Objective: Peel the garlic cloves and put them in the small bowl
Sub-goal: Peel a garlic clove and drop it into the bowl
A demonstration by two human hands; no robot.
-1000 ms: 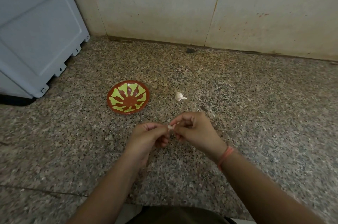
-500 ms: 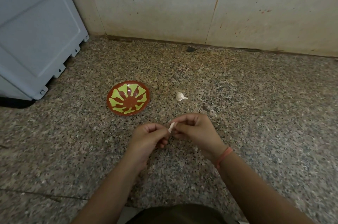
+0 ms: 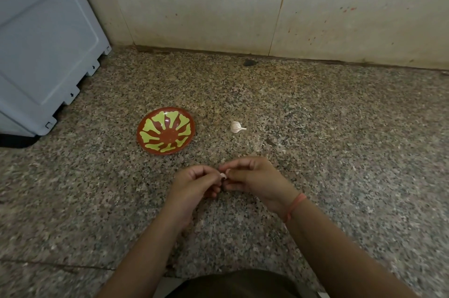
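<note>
A small pale garlic clove (image 3: 223,175) is pinched between the fingertips of my left hand (image 3: 195,184) and my right hand (image 3: 255,179), held just above the speckled stone floor (image 3: 328,151). Most of the clove is hidden by my fingers. The small red bowl (image 3: 145,137) with a yellow-green pattern sits on the floor beyond my left hand, with nothing in it. A second piece of garlic (image 3: 236,126), white with a short stem, lies on the floor to the right of the bowl, apart from both hands.
A grey plastic box (image 3: 43,49) stands at the far left against the tiled wall (image 3: 218,5). A dark chip (image 3: 249,62) lies near the wall's base. A red thread circles my right wrist.
Both hands stay together on the clove, with small shifts of the fingertips. The clove shows less between the fingers than half a second ago.
</note>
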